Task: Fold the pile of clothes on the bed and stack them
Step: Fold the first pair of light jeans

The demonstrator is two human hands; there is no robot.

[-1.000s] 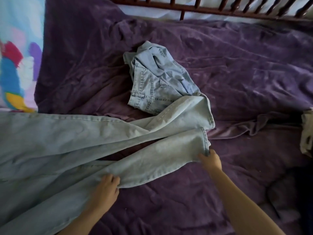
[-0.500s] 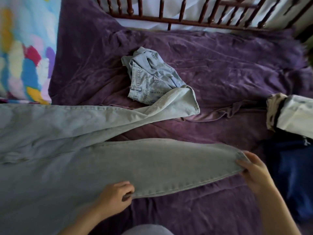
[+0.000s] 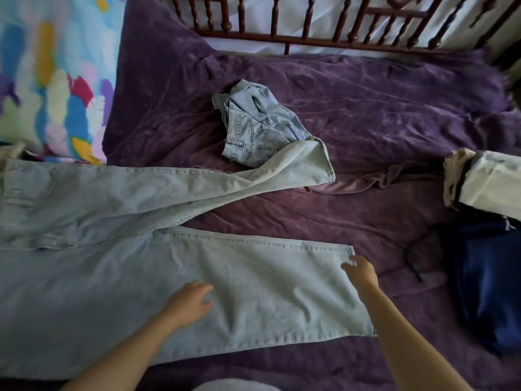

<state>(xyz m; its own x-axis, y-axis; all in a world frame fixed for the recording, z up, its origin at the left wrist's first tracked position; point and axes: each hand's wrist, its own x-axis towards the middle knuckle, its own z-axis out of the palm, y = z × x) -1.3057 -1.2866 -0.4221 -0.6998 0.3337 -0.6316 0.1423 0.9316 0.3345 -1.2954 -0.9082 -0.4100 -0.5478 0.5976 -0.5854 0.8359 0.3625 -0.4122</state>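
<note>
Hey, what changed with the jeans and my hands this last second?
The near leg of the jeans was drawn toward you and rightward, away from the far leg, and now lies flat. The left hand let go its grip and rests open on it; the right hand stays at the hem, grip unclear. The far leg still lies over the crumpled denim garment.

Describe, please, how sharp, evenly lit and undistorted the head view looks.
Head view: dim, soft light; the left hand and the jeans toward the left are blurred; the wooden rail has spindles splaying outward from wide-angle distortion; the navy garment at right sinks into shadow.
</note>
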